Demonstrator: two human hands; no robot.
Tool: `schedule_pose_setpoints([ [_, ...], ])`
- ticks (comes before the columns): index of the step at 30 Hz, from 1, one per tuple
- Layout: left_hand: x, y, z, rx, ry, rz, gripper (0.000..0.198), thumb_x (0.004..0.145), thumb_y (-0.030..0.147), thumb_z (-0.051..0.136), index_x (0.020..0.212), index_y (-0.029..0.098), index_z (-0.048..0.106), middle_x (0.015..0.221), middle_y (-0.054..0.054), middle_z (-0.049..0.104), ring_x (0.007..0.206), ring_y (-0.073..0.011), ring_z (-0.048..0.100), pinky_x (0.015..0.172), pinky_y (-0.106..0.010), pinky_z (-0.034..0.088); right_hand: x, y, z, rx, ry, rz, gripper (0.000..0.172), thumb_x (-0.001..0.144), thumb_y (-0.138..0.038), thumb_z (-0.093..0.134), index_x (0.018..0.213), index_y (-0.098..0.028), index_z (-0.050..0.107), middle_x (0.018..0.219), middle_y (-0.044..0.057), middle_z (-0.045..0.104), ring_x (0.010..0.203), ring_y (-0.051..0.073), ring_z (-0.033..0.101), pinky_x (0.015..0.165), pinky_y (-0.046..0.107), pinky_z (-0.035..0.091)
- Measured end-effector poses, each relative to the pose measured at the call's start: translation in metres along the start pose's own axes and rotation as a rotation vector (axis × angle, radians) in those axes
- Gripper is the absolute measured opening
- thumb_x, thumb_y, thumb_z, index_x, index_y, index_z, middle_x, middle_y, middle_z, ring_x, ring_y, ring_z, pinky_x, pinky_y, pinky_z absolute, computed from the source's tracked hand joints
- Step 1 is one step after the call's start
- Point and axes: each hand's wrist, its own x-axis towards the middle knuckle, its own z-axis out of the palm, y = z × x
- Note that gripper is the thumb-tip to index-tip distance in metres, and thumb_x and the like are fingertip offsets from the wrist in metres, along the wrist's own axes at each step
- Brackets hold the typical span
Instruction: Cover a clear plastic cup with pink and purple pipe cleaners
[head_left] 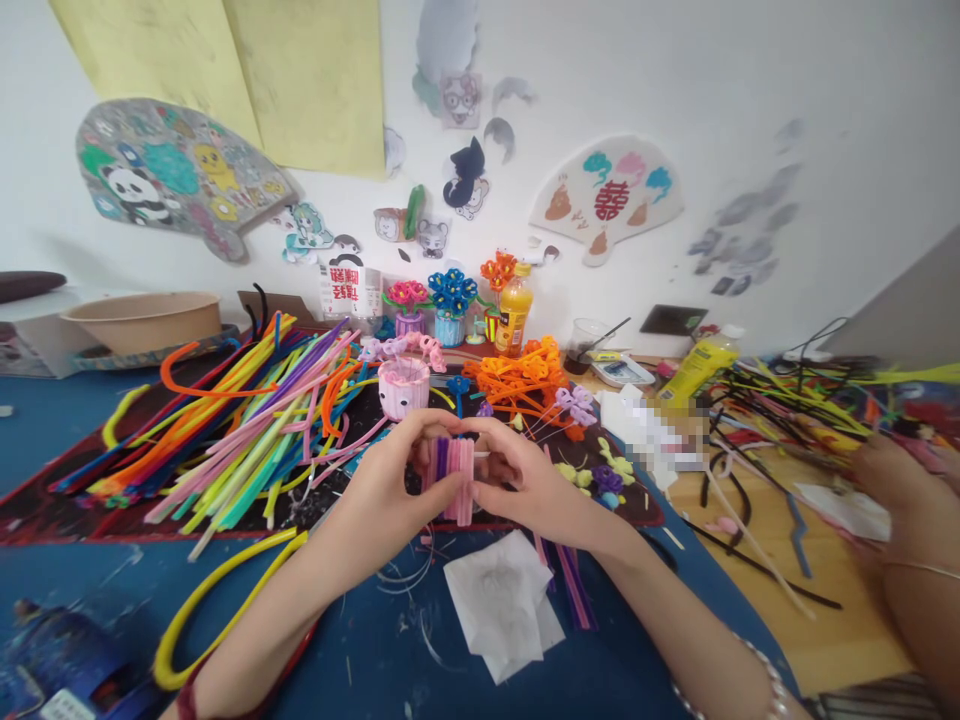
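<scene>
Both hands meet over the blue table [90, 420], holding a small bundle of pink and purple pipe cleaners [452, 478] set side by side like a little fence. My left hand [390, 485] wraps its fingers round the bundle's left side. My right hand [517, 475] pinches its right side, thumb on top. A pink pipe-cleaner cup [403, 388] stands just behind the hands. A crumpled white tissue [501, 602] lies below them.
A big heap of coloured pipe cleaners [232, 420] lies to the left, with yellow ones [210, 590] curling near. Orange flowers [517, 380], a juice bottle [514, 310] and flower pots [450, 300] stand behind. Another person's arm [911, 560] rests at the right.
</scene>
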Motion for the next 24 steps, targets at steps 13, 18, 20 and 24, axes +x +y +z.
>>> schedule_pose_setpoints([
  [13, -0.0027, 0.0029, 0.0056, 0.226, -0.037, 0.068, 0.047, 0.077, 0.019, 0.070, 0.118, 0.026, 0.049, 0.113, -0.004, 0.059, 0.106, -0.0230, 0.056, 0.091, -0.039, 0.047, 0.0052, -0.0036, -0.0030, -0.105, 0.134, 0.036, 0.039, 0.082, -0.050, 0.069, 0.069, -0.017, 0.052, 0.064, -0.005, 0.044, 0.059, 0.010, 0.037, 0.054, 0.024, 0.028],
  [18, -0.0014, 0.0030, 0.0042, 0.294, -0.056, 0.161, 0.049, 0.077, 0.022, 0.073, 0.119, 0.027, 0.047, 0.118, -0.005, 0.057, 0.112, -0.0246, 0.055, 0.092, -0.040, 0.048, 0.0042, -0.0064, -0.0037, -0.091, 0.128, 0.040, 0.044, 0.081, -0.056, 0.067, 0.068, -0.018, 0.050, 0.064, -0.005, 0.043, 0.059, 0.010, 0.037, 0.053, 0.023, 0.029],
  [20, -0.0012, 0.0022, 0.0042, 0.327, -0.057, 0.205, 0.051, 0.078, 0.024, 0.073, 0.121, 0.027, 0.046, 0.123, -0.006, 0.056, 0.116, -0.0253, 0.054, 0.095, -0.042, 0.048, 0.0041, -0.0073, -0.0041, -0.076, 0.126, 0.040, 0.044, 0.081, -0.056, 0.067, 0.068, -0.018, 0.050, 0.063, -0.005, 0.043, 0.058, 0.010, 0.036, 0.053, 0.023, 0.029],
  [24, -0.0014, -0.0008, 0.0057, 0.413, -0.036, 0.291, 0.055, 0.078, 0.025, 0.074, 0.125, 0.026, 0.045, 0.126, -0.008, 0.057, 0.119, -0.0262, 0.054, 0.099, -0.043, 0.047, 0.0041, -0.0080, -0.0043, -0.077, 0.140, 0.034, 0.043, 0.082, -0.054, 0.067, 0.067, -0.018, 0.050, 0.062, -0.005, 0.043, 0.057, 0.010, 0.036, 0.052, 0.023, 0.028],
])
